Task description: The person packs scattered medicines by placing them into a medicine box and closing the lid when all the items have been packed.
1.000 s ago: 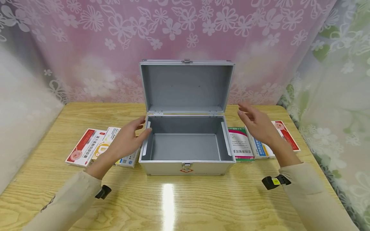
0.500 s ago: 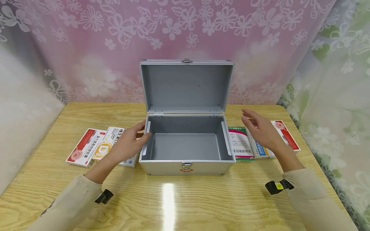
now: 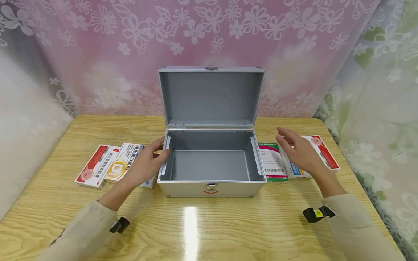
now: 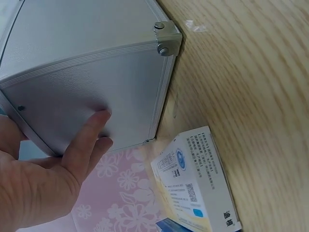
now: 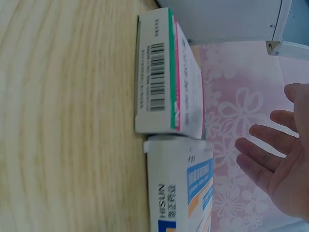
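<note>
- Silver metal, box-shaped case (image 3: 189, 190) with a grey inside stands on the pale wood-grain table (image 3: 209, 232), directly to the right of the left hand (image 3: 143, 165) and well to the left of the right hand (image 3: 302, 152); its grey lid (image 3: 212, 98) stands raised at the far side.
- The relation that seems to count most: the case's long axis runs crosswise between the 2 hands. The left hand is the nearer, touching the left end; the right hand is apart from the right end.
- Left hand: fingers against the outer side wall, thumb over the rim, so the wall is held between them; how firmly, I cannot tell.
- Right hand: fingers apart and loosely bent, holding nothing, hovering over the cartons.
- To the left of the right hand and below it, between hand and case, lies a white carton with green and pink bands (image 3: 272, 161), its long axis running away from the person, across the case's.
- Under the right hand, partly hidden, is a white carton with blue and orange panels (image 3: 295, 170), just beside the banded carton; this hand is much the nearer to it.
- To the left of the left hand lie a white carton with a yellow D3 mark (image 3: 119, 168) and, farther off, a red-and-white carton (image 3: 98, 166).
</note>
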### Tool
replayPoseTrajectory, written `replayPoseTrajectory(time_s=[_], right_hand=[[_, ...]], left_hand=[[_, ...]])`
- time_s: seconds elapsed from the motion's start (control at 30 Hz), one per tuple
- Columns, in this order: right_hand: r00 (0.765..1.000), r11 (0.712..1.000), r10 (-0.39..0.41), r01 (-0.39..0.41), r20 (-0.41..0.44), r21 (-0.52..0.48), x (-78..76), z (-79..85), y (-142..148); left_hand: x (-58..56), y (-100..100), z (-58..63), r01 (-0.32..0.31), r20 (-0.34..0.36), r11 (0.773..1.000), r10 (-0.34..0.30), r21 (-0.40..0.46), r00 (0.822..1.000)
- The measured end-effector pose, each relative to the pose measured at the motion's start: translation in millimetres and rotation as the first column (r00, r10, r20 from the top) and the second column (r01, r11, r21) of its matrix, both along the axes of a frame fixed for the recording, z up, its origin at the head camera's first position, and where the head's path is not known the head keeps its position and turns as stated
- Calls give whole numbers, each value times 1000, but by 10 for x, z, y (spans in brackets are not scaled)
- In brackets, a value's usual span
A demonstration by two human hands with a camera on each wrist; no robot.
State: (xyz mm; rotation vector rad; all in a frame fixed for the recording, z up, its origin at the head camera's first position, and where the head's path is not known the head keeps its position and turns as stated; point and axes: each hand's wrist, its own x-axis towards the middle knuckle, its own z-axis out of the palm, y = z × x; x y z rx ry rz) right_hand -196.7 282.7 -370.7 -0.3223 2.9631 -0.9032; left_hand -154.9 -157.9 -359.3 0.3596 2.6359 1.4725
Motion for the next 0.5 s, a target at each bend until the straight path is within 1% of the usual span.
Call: replayPoseTrajectory(time_s=[0.13,0.23,0.4,0.5], right_hand=[[1000,996,-20,21,-10,88,32,-15,49],[999,988,-14,18,-32,153,48,-43,101],[995,974,47,-25,-92,227,57,-90,225],[988,949,96,-54,-122,312,58,-100,322]], left_hand=[[1,7,-11,-2,-11,1000,2,0,1000],[-1,8,-17,2,-12,1000,-2,5,1000],[0,5,-22,-1,-7,1000,1,13,1000],[6,-2,-28,-9,-1,1000,9,19,1000]])
